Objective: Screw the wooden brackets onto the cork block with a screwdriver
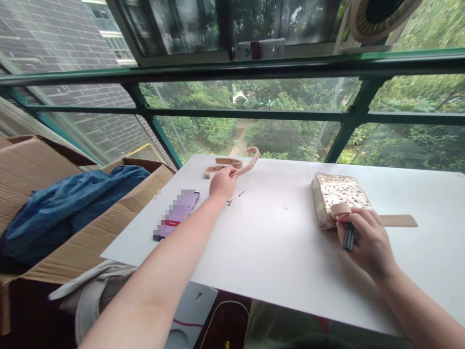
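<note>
From here I see the left hand (223, 183) pinched shut on a curved wooden piece (251, 164), far left on the white table (261, 252). Over right, the right hand (372, 242) curls tight round a wooden hook (340, 210) and a black handle (348, 237), by a pitted block (339, 189). Green railings (247, 115) stand beyond.

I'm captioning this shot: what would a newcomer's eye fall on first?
Probably the pitted block on the right of the white table. In front of it, the right hand holds a black handle; near the far-left corner, the left hand grips a curved wooden hook.
</note>
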A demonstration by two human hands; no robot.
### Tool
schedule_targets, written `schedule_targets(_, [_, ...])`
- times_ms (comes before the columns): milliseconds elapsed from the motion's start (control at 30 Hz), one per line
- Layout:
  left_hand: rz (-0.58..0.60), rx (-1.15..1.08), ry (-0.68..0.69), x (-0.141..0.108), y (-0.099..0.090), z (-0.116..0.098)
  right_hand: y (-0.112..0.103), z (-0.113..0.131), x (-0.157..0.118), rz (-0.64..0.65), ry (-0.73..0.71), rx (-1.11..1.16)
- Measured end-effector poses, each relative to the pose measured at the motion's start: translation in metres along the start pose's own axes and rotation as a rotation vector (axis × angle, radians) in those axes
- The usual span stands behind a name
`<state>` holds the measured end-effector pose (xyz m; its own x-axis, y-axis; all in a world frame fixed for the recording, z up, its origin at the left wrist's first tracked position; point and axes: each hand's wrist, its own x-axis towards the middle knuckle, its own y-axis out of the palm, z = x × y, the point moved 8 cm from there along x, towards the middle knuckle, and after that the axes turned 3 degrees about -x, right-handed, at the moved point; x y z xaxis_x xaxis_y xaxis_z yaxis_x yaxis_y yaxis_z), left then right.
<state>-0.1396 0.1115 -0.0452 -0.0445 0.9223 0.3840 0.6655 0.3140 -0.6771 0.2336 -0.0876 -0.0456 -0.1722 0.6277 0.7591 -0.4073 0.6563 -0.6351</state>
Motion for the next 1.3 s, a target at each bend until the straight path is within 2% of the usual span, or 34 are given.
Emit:
schedule_targets(100, [0.011,-0.124,0.036,-0.015,0.01,-0.029,-0.004,-0.002,-0.001,-0.01,0.04,0.092])
schedule_targets(233, [0.081,-0.298,0.102,-0.048,0.032,-0.083,-0.016,-0.004,-0.002,-0.074,0.154,0.258])
schedule_targets(333, [0.204,-0.647,0.122,-0.083,0.051,-0.13,-0.023,-0.004,0.001,-0.122,0.25,0.379])
schedule_targets(400, [0.278,-0.761,0.145,-0.107,0.061,-0.162,-0.023,-0.005,0.002,-0.105,0.364,0.508])
schedule_targets(467, [0.328,-0.822,0.178,-0.13,0.067,-0.19,-0.032,-0.005,0.002,-0.158,0.446,0.592])
schedule_targets(633, [0.41,-0.899,0.234,-0.171,0.081,-0.239,-0.063,0.0,0.0,-0.214,0.477,0.449])
schedule_targets(733, [0.44,-0.927,0.263,-0.185,0.093,-0.256,-0.07,0.001,0.0,-0.113,0.457,0.488])
schedule_targets(867, [0.479,-0.935,0.251,-0.196,0.114,-0.272,-0.084,-0.009,-0.002,-0.098,0.441,0.532])
schedule_targets(967, [0.488,-0.91,0.3,-0.2,0.12,-0.287,-0.094,-0.021,-0.004,-0.063,0.42,0.554])
schedule_targets(1033, [0.485,-0.846,0.346,-0.2,0.12,-0.295,-0.101,-0.028,-0.002,0.008,0.367,0.561])
schedule_targets(1167, [0.447,-0.755,0.381,-0.186,0.112,-0.297,-0.118,-0.041,0.007,0.173,0.135,0.455])
schedule_targets(1300, [0.259,-0.737,0.276,-0.146,0.097,-0.278,-0.124,-0.069,0.016,0.304,-0.015,0.158])
